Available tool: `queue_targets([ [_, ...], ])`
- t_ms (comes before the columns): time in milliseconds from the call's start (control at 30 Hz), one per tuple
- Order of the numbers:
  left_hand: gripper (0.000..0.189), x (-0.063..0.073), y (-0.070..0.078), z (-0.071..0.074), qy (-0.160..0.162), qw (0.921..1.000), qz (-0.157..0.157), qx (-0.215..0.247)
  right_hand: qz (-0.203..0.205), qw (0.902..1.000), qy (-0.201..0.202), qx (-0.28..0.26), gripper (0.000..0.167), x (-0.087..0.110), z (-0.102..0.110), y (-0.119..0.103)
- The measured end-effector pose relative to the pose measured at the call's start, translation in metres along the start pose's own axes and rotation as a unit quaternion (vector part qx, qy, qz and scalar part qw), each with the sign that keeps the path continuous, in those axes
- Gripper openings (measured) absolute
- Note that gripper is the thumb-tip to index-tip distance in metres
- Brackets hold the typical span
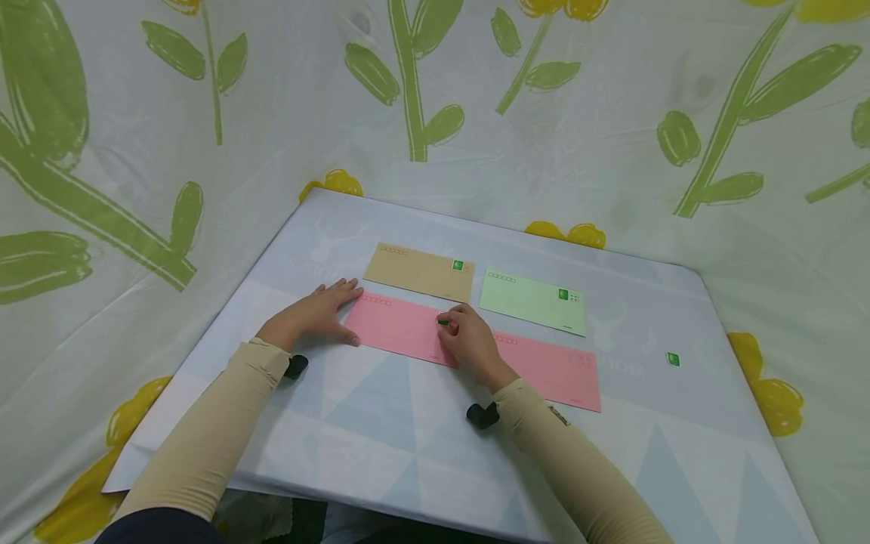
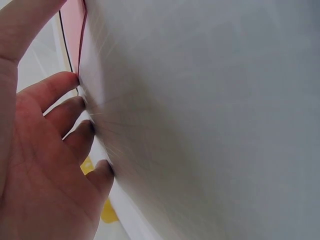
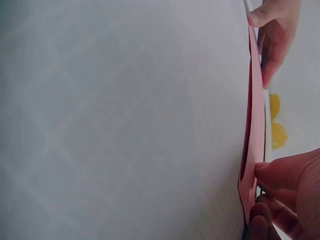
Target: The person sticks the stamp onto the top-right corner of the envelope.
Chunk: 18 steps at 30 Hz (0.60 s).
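A pink envelope (image 1: pixel 401 326) lies on the table between the two hands. At its left end my left hand (image 1: pixel 316 313) rests with spread, nearly straight fingers, the forefinger and thumb touching the envelope's edge. My right hand (image 1: pixel 472 344) is over the envelope's right end, pinching a small green stamp (image 1: pixel 443 323) near the top right corner. The right hand's fingers hide that corner and part of the stamp. In the right wrist view, the right hand (image 3: pixel 287 190) is low over the pink envelope (image 3: pixel 257 105); whether the stamp touches the paper cannot be told.
Behind lie a brown envelope (image 1: pixel 418 272) and a light green envelope (image 1: pixel 530 298), each bearing a green stamp. A second pink envelope (image 1: pixel 550 370), with no stamp visible, sits at the right. Another loose stamp (image 1: pixel 673 359) is near the right side of the table (image 1: pixel 646 438).
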<state>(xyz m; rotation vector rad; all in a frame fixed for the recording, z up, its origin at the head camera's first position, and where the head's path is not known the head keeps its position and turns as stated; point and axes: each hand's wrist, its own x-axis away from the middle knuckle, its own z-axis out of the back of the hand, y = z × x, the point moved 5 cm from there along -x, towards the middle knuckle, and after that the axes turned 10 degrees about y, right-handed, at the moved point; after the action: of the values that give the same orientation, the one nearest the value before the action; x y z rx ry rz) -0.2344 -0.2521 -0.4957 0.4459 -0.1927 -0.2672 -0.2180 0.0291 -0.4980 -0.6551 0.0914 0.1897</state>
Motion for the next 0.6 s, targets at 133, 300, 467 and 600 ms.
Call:
queue_targets([
  [133,0.111,0.0000,-0.0005,0.0003,0.000,1.0000,-0.001,-0.002,-0.001,1.0000,0.000,-0.002,0.026,0.0003,-0.0002,0.0001],
  [300,0.111,0.0000,0.0001,0.0001,0.000,1.0000,0.000,0.000,-0.005,1.0000,0.005,-0.007,0.025,0.0007,0.0004,0.0001],
  [467,0.112,0.0001,-0.0002,0.0003,0.000,1.0000,-0.002,0.001,-0.010,0.9998,0.012,-0.012,0.025,0.0011,0.0017,-0.0002],
  [600,0.111,0.0002,0.0001,0.0008,0.001,1.0000,-0.005,-0.002,-0.010,0.9997,0.015,-0.014,0.026,0.0013,0.0025,-0.0006],
])
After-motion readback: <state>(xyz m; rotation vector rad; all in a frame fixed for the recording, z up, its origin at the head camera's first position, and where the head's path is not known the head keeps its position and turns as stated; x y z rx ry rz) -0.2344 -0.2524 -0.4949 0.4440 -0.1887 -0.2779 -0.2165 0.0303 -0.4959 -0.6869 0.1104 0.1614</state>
